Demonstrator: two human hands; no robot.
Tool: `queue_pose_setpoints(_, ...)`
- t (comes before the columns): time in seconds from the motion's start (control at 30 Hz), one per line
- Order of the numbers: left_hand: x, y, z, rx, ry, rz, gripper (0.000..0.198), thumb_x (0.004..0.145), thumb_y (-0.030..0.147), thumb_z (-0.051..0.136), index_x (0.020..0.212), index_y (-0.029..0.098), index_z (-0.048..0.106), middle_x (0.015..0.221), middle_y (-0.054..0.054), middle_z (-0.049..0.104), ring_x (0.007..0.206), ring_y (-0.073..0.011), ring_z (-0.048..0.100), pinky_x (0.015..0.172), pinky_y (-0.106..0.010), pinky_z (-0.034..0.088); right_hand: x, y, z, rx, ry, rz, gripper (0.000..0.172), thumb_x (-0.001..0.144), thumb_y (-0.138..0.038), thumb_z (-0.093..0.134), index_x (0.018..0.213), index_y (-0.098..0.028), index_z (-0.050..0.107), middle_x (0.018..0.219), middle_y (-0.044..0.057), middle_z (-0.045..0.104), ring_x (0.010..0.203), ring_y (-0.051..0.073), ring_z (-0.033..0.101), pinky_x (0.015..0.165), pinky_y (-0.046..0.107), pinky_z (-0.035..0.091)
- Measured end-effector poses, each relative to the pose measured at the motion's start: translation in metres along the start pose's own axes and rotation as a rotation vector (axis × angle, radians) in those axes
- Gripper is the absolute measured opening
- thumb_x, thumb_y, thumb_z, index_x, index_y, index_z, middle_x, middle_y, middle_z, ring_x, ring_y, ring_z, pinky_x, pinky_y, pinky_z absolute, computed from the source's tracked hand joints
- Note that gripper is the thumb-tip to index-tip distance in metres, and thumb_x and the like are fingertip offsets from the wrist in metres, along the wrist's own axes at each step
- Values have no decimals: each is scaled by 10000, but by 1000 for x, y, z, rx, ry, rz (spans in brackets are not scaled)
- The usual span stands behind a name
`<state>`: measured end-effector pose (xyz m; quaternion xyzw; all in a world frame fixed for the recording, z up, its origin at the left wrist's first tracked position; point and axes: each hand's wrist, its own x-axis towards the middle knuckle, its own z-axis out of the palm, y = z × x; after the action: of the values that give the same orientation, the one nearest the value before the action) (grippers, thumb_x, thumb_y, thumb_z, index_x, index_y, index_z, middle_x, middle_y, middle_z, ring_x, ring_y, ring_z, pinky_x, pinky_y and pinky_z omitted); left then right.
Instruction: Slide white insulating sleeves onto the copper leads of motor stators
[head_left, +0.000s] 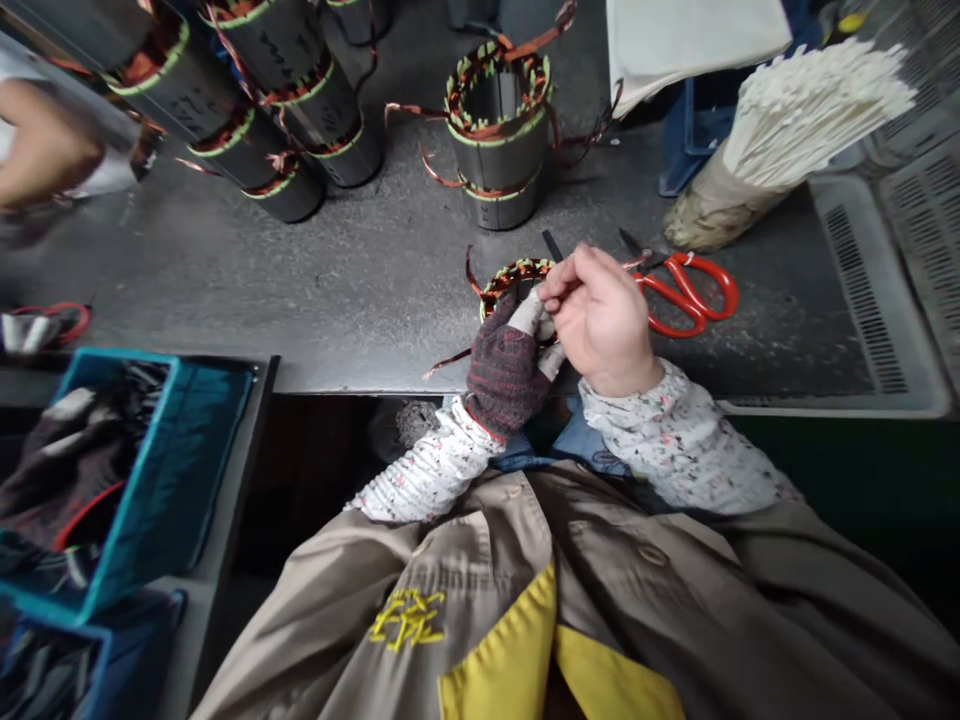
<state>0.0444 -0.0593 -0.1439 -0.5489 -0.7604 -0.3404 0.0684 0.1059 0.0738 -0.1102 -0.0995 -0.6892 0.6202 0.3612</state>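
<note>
Near the table's front edge stands a wound motor stator (517, 272), its copper windings and yellow-green slot liners showing at the top rim. My left hand (514, 360), in a dark knitted glove with white-wrapped fingertips, is closed around its near side and hides most of its body. Just right of the rim, my bare right hand (604, 315) has thumb and fingers pinched together close to the left fingertips; what they hold is hidden. Behind them a short dark strip (551, 245) shows, and I cannot tell whether it is held. Red-handled scissors (690, 295) lie beside my right hand.
Two stacked stators (499, 150) stand behind, with taller stator stacks (285, 90) at back left. A bundle of white ties (795, 130) leans against a blue bin (690, 130) at right. Teal bin (161, 450) at lower left. Another person's arm (45, 145) is at far left.
</note>
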Motion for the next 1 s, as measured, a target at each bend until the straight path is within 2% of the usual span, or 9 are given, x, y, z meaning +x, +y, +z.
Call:
queue_pose_setpoints(0.2,-4,6,-45,150,26,120,559,1075,427,480,1545,145,375,1432,-184,636,1408,-290,579,1267,-514,411,-39,20,-4,-485,79,-305,461,963,-683,559,914,-237,662,1272,108,677,1246,339,578,1078,570,472)
queue_pose_setpoints(0.3,-3,-2,-78,338,-94,224,465,1072,251,451,1523,138,454,1191,-145,747,1230,-275,693,1200,-519,456,-52,31,-13,-661,-42,-341,242,869,-480,772,1001,-279,740,1151,77,718,1287,376,532,1136,643,399)
queue_pose_setpoints(0.4,8,-9,-97,478,-300,342,423,1085,195,362,1464,142,543,903,-90,745,870,-224,747,835,-378,587,-46,43,-21,-627,-116,-363,114,827,-346,820,915,-297,766,964,49,711,1216,343,575,1112,618,432)
queue_pose_setpoints(0.5,31,-18,-101,560,-457,502,395,1103,272,327,1360,180,613,857,-75,703,721,-200,690,576,-307,471,-33,51,-32,-540,-192,-374,117,817,-360,838,839,-284,751,888,42,693,1136,315,613,1075,594,470)
queue_pose_setpoints(0.63,64,-34,-94,464,-638,678,395,1108,357,293,1205,205,644,911,-74,681,786,-186,650,651,-316,508,-27,49,-40,-489,-252,-368,136,815,-368,850,841,-284,747,876,40,689,1127,302,622,1063,579,482)
queue_pose_setpoints(0.73,70,-40,-89,390,-630,720,392,1096,316,297,1018,203,665,880,-66,694,814,-194,663,696,-351,559,-33,40,-45,-477,-254,-386,108,864,-367,803,879,-282,739,982,47,708,1143,289,633,1038,553,514)
queue_pose_setpoints(0.8,61,-40,-88,321,-531,713,352,1083,287,347,993,214,680,924,-66,727,875,-214,706,744,-389,602,-33,36,-57,-500,-104,-372,187,931,-430,721,867,-257,694,1028,60,700,1087,274,658,983,524,552)
queue_pose_setpoints(0.93,40,-45,-84,176,-298,639,275,1065,214,435,1189,220,680,1235,-80,745,1211,-249,694,1087,-508,573,-4,45,-113,-475,626,-254,381,981,-619,608,921,-255,515,842,19,595,735,168,623,699,359,576)
queue_pose_setpoints(1.0,38,-52,-78,140,-256,666,252,1060,220,464,1220,209,660,1287,-86,736,1238,-254,689,1115,-527,567,22,57,-148,-442,769,-207,439,946,-676,631,976,-267,474,815,-6,561,649,126,581,580,295,518)
